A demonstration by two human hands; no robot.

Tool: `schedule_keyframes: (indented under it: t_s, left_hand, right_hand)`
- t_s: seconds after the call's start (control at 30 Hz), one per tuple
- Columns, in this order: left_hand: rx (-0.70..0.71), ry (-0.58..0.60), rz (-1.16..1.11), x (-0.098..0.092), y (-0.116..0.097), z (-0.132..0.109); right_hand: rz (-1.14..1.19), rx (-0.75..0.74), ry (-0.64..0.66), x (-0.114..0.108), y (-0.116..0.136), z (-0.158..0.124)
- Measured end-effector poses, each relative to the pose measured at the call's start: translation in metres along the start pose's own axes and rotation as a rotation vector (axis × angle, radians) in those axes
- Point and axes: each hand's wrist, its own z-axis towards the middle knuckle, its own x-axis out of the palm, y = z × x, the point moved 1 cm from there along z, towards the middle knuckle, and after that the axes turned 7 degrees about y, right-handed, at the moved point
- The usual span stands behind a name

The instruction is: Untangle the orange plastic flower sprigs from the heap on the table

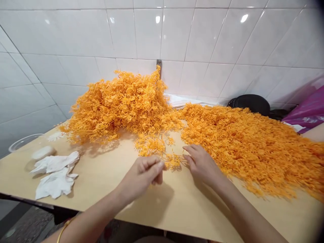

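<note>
My left hand point(145, 173) hovers over the front of the table with thumb and fingers pinched together. What lies in the pinch, if anything, is too small to make out. To its right, my right hand point(202, 165) reaches forward with its fingers apart, beside the thin stems of a small orange plastic foliage sprig point(173, 162). Just behind lie more loose orange sprigs point(150, 143). A tall, bushy heap of orange foliage point(121, 104) stands at the back left. A wide, flatter pile of orange pieces point(253, 141) spreads over the right side.
Crumpled white tissues point(55, 172) and a round white object point(43, 153) lie on the table point(101, 182) at left, near a clear plastic rim point(25, 141). A black case point(250, 103) and purple bag point(307, 111) sit at the back right, before the tiled wall point(202, 33).
</note>
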Motion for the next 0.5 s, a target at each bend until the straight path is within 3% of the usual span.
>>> schedule_keyframes:
  t_s: [0.1, 0.2, 0.37, 0.5]
  left_hand:
    - [-0.11, 0.051, -0.011, 0.019, 0.022, -0.025]
    - [-0.231, 0.077, -0.145, 0.038, 0.037, -0.036]
    - [-0.32, -0.072, -0.61, 0.057, 0.04, -0.034]
    - [-0.334, -0.183, -0.918, 0.059, 0.038, -0.019]
  right_hand:
    - [-0.082, 0.035, 0.095, 0.009, 0.009, -0.013]
    - [-0.012, 0.132, 0.116, 0.009, 0.018, -0.028]
    - [0.358, 0.193, 0.157, 0.006, 0.039, -0.052]
    - [0.637, 0.165, 0.153, 0.007, 0.054, -0.062]
